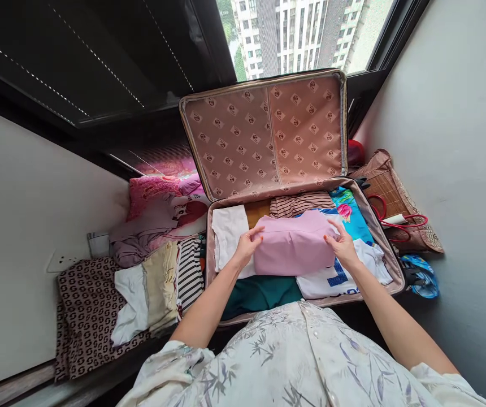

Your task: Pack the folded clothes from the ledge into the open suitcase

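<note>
A folded pink garment [294, 246] lies over other clothes in an open suitcase [396, 265]. My left hand [248, 247] pinches its left edge between thumb and fingers. On the opposite edge, my right hand [341, 243] grips the same garment. Around it in the case are a white folded cloth [228, 229], a dark green cloth [264, 293], a white shirt with blue print [323, 284], a brown striped piece [300, 204] and a bright blue floral piece [353, 215]. What lies directly beneath the pink garment is mostly hidden.
The suitcase lid [264, 138] leans up against the window. To the left are a striped garment [190, 268], beige trousers [160, 282], a white cloth [131, 302], a brown patterned cloth [86, 311] and a pink cushion [153, 195]. A brown bag [395, 192] stands by the right wall.
</note>
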Motion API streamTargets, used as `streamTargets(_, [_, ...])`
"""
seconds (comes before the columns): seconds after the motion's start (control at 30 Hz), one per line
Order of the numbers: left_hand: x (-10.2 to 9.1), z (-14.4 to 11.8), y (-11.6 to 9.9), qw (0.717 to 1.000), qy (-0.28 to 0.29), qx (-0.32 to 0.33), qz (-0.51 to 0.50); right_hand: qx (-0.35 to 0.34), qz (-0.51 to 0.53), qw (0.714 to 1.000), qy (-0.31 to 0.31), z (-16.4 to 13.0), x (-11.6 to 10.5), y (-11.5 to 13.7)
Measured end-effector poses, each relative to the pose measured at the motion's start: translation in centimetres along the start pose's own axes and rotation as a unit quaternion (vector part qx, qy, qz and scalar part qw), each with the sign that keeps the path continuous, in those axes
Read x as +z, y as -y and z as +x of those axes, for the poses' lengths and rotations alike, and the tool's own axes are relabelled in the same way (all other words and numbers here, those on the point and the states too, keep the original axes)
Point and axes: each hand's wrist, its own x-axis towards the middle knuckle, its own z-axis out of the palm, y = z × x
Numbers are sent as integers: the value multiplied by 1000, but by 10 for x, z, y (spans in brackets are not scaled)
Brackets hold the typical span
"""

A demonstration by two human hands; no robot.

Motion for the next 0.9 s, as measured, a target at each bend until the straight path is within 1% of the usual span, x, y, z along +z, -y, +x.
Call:
streamTargets(0.07, [-2, -14, 1, 999, 45, -8, -16, -5, -2, 999, 35, -12, -6, 7])
streamTargets(0.1, [-2, -20, 3, 999, 51, -11, -5, -3, -9, 998, 56, -18, -9, 8])
streamTargets(0.17, [-2, -29, 7, 998, 40, -4, 43, -9, -41, 995, 92, -29, -14, 7])
streamTargets(0.2, [-1, -34, 10, 997, 31, 5, 75, -26, -66, 992, 106, -33, -16, 5])
streamTargets(0.27, [1, -41, 14, 989, 10, 35, 144, -87, -130, 980, 120, -41, -19, -2])
streamTargets(0.37, [-1, -53, 15, 966, -6, 98, 240, -203, -236, 945, 106, -52, -24, -10])
streamTargets(0.43, [-6, -65, 13, 945, 4, 132, 299, -259, -301, 913, 91, -63, -30, -10])
streamTargets(0.5, [-15, -78, 11, 928, 17, 159, 337, -289, -347, 888, 89, -78, -41, -4])
streamTargets(0.57, [-25, -91, 9, 924, 18, 187, 334, -303, -364, 877, 88, -94, -53, 4])
streamTargets(0.63, [-33, -99, 8, 937, 33, 203, 283, -308, -345, 882, 92, -106, -63, 11])
streamTargets(0.7, [-35, -100, 8, 959, 59, 188, 202, -295, -297, 901, 114, -114, -70, 12])
streamTargets(0.73, [-33, -97, 7, 968, 63, 175, 167, -273, -269, 914, 132, -116, -71, 11])
streamTargets(0.8, [-23, -86, 5, 975, 38, 170, 137, -196, -213, 944, 157, -117, -71, 5])
streamTargets(0.83, [-15, -77, 2, 973, 18, 183, 140, -152, -186, 958, 157, -117, -69, 1])
streamTargets(0.9, [7, -56, -7, 958, -9, 229, 170, -83, -129, 979, 134, -116, -66, -8])
